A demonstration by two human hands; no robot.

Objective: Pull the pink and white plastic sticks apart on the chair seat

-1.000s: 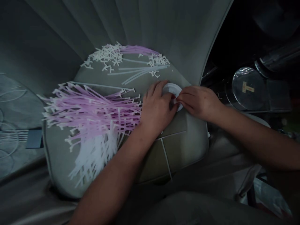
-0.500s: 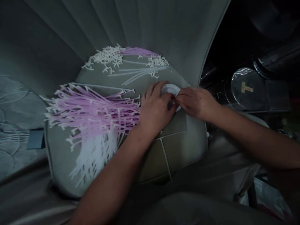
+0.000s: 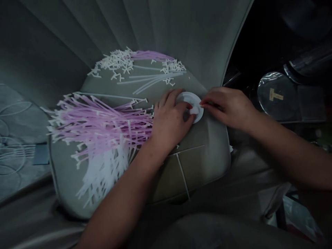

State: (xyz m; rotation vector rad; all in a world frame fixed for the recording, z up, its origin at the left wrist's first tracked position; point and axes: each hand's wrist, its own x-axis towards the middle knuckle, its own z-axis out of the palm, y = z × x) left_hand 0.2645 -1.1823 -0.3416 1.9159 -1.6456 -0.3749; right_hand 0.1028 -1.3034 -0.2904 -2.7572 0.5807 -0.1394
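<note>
A round white dish point(image 3: 199, 113) lies on the grey padded seat point(image 3: 218, 152). My left hand point(image 3: 172, 116) rests over the dish's left side, thumb and index finger reaching inside it, a little apart. To the right, my right hand point(image 3: 225, 105) is pinched at the dish's right rim; whatever is between its fingertips is too small to name. Left of my left hand lies a heap of pink tubes point(image 3: 103, 121) with white ends, overlapping a bundle of white tubes point(image 3: 103, 169).
Small white connectors point(image 3: 116, 61) and pale tubes point(image 3: 153, 79) lie toward the seat's back. Two thin strips point(image 3: 183, 174) are near its front edge. Clear round packaging point(image 3: 275, 95) stands at the right; coiled tubing point(image 3: 15, 155) is at the far left.
My right hand has moved right, away from my left fingertips, uncovering more of the dish. My left hand has stayed nearly in place, its thumb and index finger slightly farther apart.
</note>
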